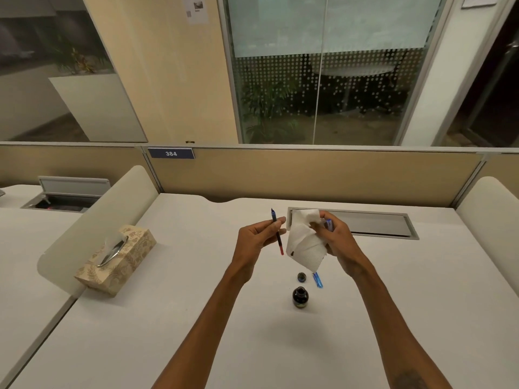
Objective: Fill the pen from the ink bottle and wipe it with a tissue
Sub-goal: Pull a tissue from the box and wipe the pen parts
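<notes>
- Step in hand looks like the wipe: close the tissue (304,244) round the pen (277,232) below the nib and draw off gently, with the nib up.
- Left hand (257,238) pinches the pen, fingers curled on it, nib toward 12 o'clock.
- Right hand (338,241), at 3 o'clock of the pen, clutches the bunched tissue just beside it.
- Ink bottle (300,296) stands open on the counter (196,304) at 6 o'clock.

White desk (168,318). Leaf-patterned tissue box (118,259) on the desk's left side. Grey cable hatch (379,224) flush in the desk's far edge. Beige partition (309,175) behind the desk, with number plate (171,153) "384". Dotted glass wall (365,80) beyond.
</notes>
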### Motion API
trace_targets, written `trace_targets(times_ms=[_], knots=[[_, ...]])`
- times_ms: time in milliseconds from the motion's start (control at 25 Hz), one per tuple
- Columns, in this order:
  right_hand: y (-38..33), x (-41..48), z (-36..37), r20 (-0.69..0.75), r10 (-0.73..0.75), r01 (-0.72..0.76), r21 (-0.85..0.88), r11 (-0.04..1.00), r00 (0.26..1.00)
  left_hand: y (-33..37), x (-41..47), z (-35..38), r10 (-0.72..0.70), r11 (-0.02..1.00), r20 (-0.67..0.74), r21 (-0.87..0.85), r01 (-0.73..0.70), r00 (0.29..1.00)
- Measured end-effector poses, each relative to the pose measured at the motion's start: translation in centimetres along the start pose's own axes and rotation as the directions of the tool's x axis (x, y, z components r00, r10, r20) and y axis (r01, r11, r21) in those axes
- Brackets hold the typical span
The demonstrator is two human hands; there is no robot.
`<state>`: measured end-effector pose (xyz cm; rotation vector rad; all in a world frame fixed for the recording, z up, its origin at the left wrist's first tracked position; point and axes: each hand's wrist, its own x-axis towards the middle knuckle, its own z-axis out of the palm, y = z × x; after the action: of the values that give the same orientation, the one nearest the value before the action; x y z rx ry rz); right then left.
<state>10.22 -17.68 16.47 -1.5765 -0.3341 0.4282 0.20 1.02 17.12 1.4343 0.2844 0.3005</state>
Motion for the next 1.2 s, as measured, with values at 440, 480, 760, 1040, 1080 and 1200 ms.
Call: trace_targets(times_ms=[440, 480, 760, 1040, 1080, 1200], knots=[[-0.5, 0.7, -0.1, -0.162, 0.197, -0.073, 0.564, 0.822, 0.967, 0.3, 2.2, 0.1, -0.011, 1.0, 0.019, -0.007, 0.012, 1.0], [-0.5, 0.8, -0.3, -0.139, 0.212, -0.084, 0.614, 0.785, 0.967, 0.4, 2.3, 0.2, -0.014, 0.999, 0.03, -0.03, 0.015, 0.999], [-0.2, 1.0, 0.0, -0.127, 0.151, -0.042, 0.613, 0.789, 0.98, 0.6, 3.1, 0.4, -0.03, 0.997, 0.083, -0.075, 0.036, 0.996], [0.2, 1.1, 0.4, -0.13, 0.176, -0.055, 0.633, 0.772, 0.976, 0.6, 3.2, 0.2, -0.01, 0.997, 0.038, -0.082, 0.013, 0.999], [0.4, 1.2, 0.5, -0.15, 0.163, -0.039, 0.609, 0.793, 0.975, 0.7, 3.1, 0.2, -0.003, 0.997, 0.032, -0.079, 0.005, 0.999], [0.3, 1.2, 1.0, -0.268, 0.131, 0.011, 0.47, 0.883, 0.955, 0.8, 2.8, 0.4, 0.034, 0.999, 0.036, -0.024, -0.033, 0.999]])
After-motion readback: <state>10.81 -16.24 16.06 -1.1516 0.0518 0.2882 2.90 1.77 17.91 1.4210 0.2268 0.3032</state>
